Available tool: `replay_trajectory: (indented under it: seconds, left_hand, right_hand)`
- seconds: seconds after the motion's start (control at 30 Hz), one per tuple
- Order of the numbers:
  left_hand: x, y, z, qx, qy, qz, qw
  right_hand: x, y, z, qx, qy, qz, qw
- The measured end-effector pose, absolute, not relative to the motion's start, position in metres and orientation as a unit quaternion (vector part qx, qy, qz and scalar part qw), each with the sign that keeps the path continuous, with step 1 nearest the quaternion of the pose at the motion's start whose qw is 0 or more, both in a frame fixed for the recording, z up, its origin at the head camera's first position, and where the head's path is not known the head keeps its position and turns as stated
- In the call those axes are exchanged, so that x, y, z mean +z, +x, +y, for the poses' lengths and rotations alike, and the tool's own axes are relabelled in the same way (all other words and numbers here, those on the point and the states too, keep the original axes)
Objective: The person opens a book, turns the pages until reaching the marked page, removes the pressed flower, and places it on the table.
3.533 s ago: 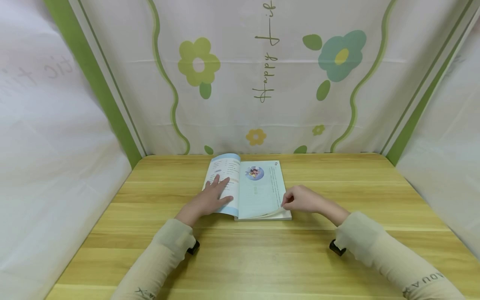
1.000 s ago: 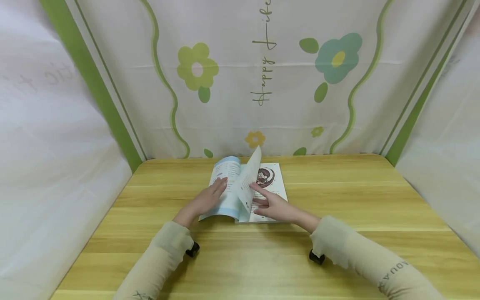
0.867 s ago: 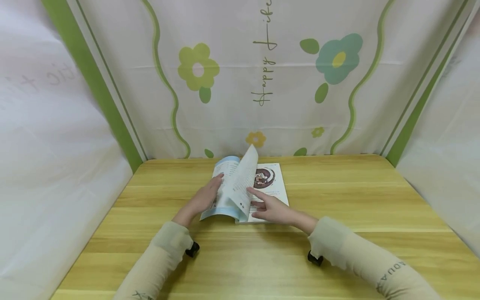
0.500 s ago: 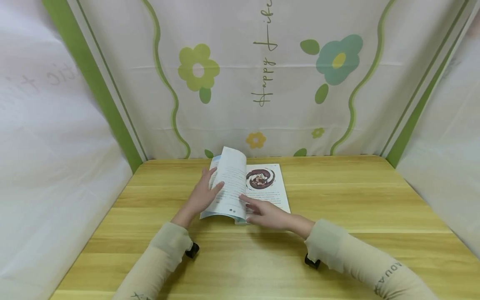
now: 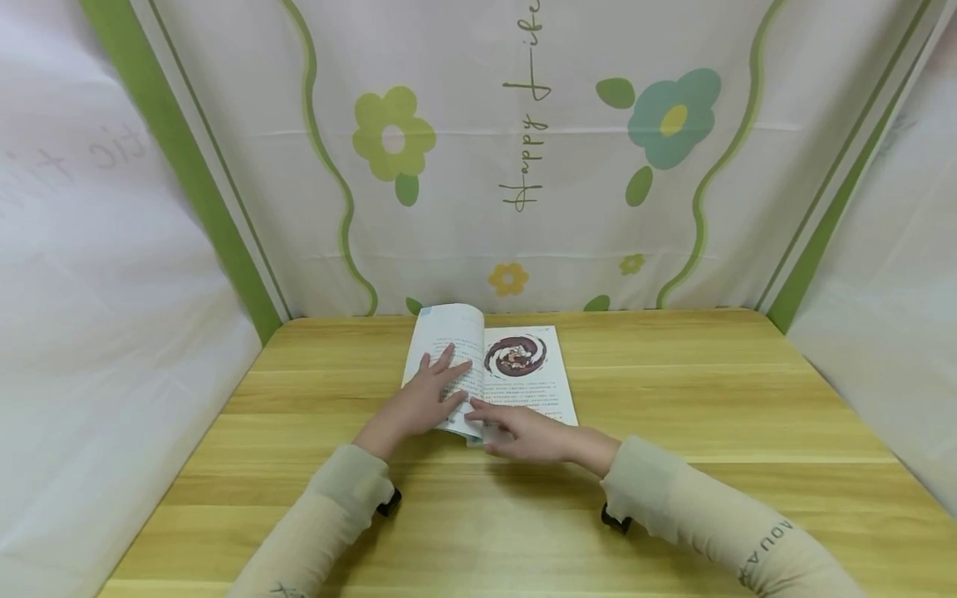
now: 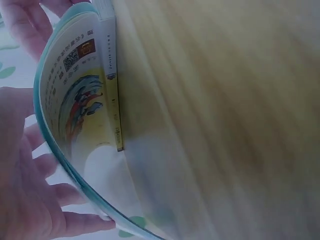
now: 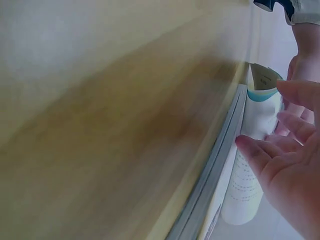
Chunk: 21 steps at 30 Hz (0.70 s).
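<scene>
In the head view, an open paperback book with white, text-covered pages lies at 12 o'clock on the pale yellow wood-grain surface, towards its far edge. Its spine runs roughly from 12 to 6. The left hand sits at the book's 8 o'clock, fingers spread loosely on the left-hand page, gripping nothing. The right hand comes in from 5 o'clock, fingers slack and lightly bent, grasping nothing that shows. Its tips reach the near end of the fold, so the right-hand page, with its dark maroon swirl picture, lies at their 2 o'clock. The right hand is nearer the fold.

In the left wrist view, the left hand fills 8 o'clock against the bowed leaves; their colourfully printed underside arches off the surface.

In the right wrist view, the right hand is at 3 o'clock. One tip appears to meet the grey edge of the page block, which runs from 1 towards 7; firm contact is hard to tell.
</scene>
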<state>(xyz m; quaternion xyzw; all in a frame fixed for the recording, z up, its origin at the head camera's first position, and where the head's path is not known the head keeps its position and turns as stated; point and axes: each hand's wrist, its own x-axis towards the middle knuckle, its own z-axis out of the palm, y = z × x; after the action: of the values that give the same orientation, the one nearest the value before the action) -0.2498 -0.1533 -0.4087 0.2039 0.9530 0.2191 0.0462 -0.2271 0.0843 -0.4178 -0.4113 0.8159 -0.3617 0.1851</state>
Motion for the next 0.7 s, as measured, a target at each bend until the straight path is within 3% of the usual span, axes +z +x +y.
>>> replay_trajectory:
  seconds: [0.47,0.7]
  left_hand:
    - [-0.402,-0.247,-0.160,0.192,0.174,0.963,0.070]
    - [-0.406,-0.249,-0.165,0.195,0.164,0.963,0.084]
  right_hand:
    - [-0.407,-0.236,0.107,-0.235,-0.445,0.851,0.149]
    - [-0.413,-0.244,0.132,-0.230,-0.432,0.857,0.157]
